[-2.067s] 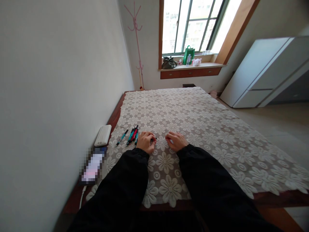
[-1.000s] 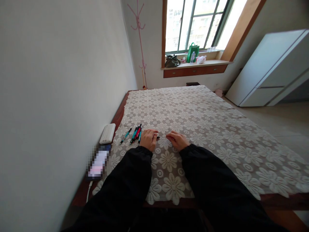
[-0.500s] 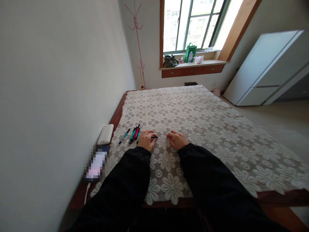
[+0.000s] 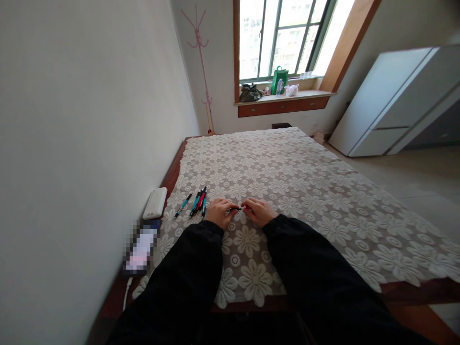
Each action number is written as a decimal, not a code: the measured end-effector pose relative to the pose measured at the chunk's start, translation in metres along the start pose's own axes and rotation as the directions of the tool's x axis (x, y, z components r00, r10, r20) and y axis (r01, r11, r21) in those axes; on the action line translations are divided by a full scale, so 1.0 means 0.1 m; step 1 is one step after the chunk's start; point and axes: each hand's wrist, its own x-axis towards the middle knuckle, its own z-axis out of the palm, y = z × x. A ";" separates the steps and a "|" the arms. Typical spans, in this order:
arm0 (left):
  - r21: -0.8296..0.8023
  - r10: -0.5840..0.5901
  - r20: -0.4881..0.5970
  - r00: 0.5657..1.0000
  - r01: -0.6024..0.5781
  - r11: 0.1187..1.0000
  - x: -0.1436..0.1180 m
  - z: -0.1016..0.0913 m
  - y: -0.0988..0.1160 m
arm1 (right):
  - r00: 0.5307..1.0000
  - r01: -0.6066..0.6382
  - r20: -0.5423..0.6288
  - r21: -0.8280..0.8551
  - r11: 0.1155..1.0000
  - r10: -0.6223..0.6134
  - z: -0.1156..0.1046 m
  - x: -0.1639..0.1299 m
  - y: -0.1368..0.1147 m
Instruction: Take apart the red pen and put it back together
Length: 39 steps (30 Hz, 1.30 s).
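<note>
1. Both hands rest on the lace tablecloth, knuckles up, close together near its front edge, black sleeves running back toward the person
2. The left hand is curled around the dark end of a slim pen, fingers pinching it low against the cloth
3. The right hand pinches the other end of that same pen, where a bit of red shows between the fingertips; the pen lies level between the two hands, bridging the small gap
4. Just left of the left hand lies a bundle of pens, teal, red and black, lying side by side and pointing away from the person
5. A single teal pen lies apart, a little further left of the bundle
6. Beyond the cloth's left edge, on the bare wood, sits a white power bank, and nearer the person a phone with a white cable trailing from it
7. Far behind the cloth, a green bag stands on the window sill
</note>
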 end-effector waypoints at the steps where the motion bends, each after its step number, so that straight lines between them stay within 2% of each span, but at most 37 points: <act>1: 0.000 0.018 0.019 1.000 -0.018 1.000 0.00 0.00 0.00 | 1.000 0.016 0.004 0.037 0.999 -0.016 0.01 0.00 -0.01; 5: -0.016 0.011 0.007 1.000 -0.011 1.000 0.00 -0.02 0.03 | 1.000 0.027 -0.002 0.150 0.988 -0.027 0.04 0.00 -0.02; 12: -0.084 0.068 -0.031 0.997 -0.070 0.994 -0.01 -0.04 0.05 | 0.999 0.049 -0.015 0.181 0.982 -0.047 0.06 0.00 0.03; 20: -0.233 0.054 -0.031 0.998 -0.060 0.971 -0.02 0.00 0.06 | 0.999 0.035 0.034 0.042 0.998 -0.036 -0.01 -0.03 -0.02; 27: -0.292 0.040 -0.032 0.999 -0.047 0.955 -0.02 -0.02 0.10 | 0.999 0.030 0.031 -0.005 1.000 -0.029 -0.02 -0.04 -0.06; 31: -0.287 0.045 -0.045 0.998 -0.056 0.956 -0.02 -0.03 0.12 | 1.000 -0.004 -0.003 0.046 0.999 0.004 0.00 -0.03 -0.04; 36: -0.238 0.089 -0.082 0.993 -0.106 0.965 -0.02 -0.02 0.09 | 0.999 -0.039 0.031 -0.023 0.999 0.040 -0.03 -0.02 -0.06; 39: -0.172 0.089 -0.102 0.991 -0.105 0.980 -0.02 -0.01 0.08 | 0.996 -0.081 0.024 0.009 0.997 0.081 -0.05 -0.01 -0.08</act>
